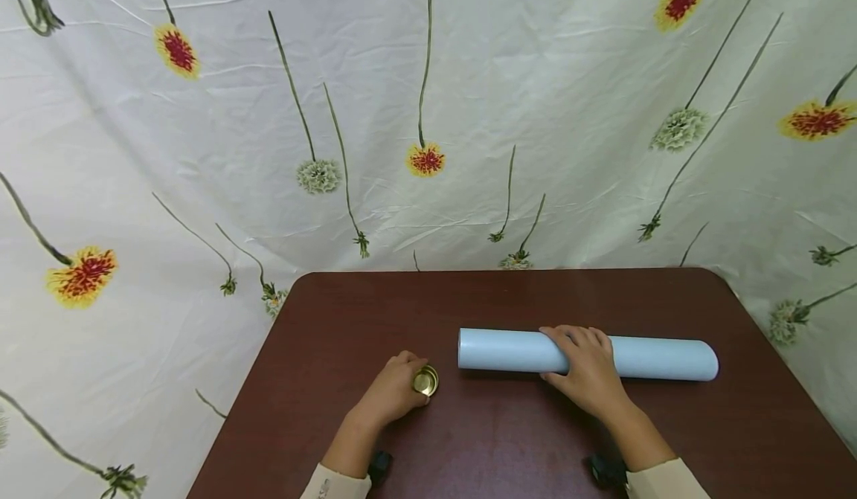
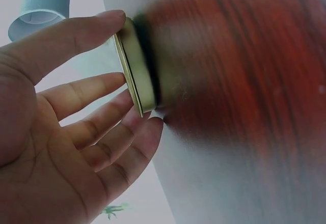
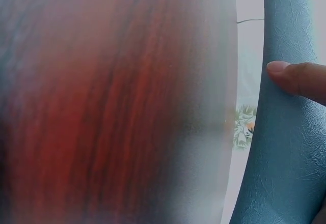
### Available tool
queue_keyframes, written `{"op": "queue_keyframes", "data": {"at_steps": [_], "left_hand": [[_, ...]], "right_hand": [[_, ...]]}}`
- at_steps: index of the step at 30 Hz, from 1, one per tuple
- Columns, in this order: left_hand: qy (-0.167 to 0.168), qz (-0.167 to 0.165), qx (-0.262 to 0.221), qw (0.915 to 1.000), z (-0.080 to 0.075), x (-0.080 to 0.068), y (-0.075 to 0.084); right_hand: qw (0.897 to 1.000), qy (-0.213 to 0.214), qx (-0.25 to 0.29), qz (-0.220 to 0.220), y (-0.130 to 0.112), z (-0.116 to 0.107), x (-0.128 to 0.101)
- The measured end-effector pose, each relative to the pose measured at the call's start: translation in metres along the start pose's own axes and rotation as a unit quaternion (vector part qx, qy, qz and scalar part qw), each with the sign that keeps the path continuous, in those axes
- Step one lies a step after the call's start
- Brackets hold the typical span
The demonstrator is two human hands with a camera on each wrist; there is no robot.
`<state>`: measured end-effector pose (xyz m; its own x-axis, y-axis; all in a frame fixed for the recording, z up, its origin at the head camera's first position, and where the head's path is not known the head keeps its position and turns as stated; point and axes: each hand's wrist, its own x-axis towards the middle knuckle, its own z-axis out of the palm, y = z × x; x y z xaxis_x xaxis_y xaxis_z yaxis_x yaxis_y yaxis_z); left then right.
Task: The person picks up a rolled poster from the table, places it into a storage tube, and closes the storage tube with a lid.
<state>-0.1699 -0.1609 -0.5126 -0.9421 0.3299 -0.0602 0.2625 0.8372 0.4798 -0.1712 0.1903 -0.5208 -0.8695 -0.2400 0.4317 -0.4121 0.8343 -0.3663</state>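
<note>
A small round gold tin [image 1: 425, 381] sits on the dark wooden table [image 1: 495, 439], left of centre. My left hand [image 1: 395, 391] pinches it between thumb and fingers; the left wrist view shows the gold tin [image 2: 135, 66] edge-on at my fingertips [image 2: 109, 20]. A long pale blue roll [image 1: 659, 360] lies across the table to the right. Over its middle rests my right hand [image 1: 585, 369], fingers draped on top. In the right wrist view my thumb [image 3: 295, 76] presses the side of the blue roll [image 3: 285, 147], whose surface is textured.
A white cloth printed with flowers [image 1: 428, 112] hangs behind and around the table. The table's far edge and rounded corners are close behind the roll. Bare tabletop lies between my two arms.
</note>
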Motion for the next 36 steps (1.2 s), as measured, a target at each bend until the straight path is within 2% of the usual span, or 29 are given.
{"op": "queue_keyframes", "data": {"at_steps": [9, 22, 36], "left_hand": [[-0.007, -0.021, -0.052, 0.9984, -0.0017, -0.0028, -0.0032], [0.023, -0.025, -0.136, 0.9901, -0.0051, -0.0019, -0.0032], [0.045, -0.037, -0.234, 0.9706, -0.0065, 0.0014, 0.0]], "right_hand": [[1.0, -0.003, 0.001, 0.005, -0.0004, -0.0005, 0.0005], [1.0, 0.005, 0.002, 0.004, -0.0022, -0.0021, -0.0004], [1.0, 0.0, 0.007, 0.008, -0.0031, -0.0025, -0.0007]]}}
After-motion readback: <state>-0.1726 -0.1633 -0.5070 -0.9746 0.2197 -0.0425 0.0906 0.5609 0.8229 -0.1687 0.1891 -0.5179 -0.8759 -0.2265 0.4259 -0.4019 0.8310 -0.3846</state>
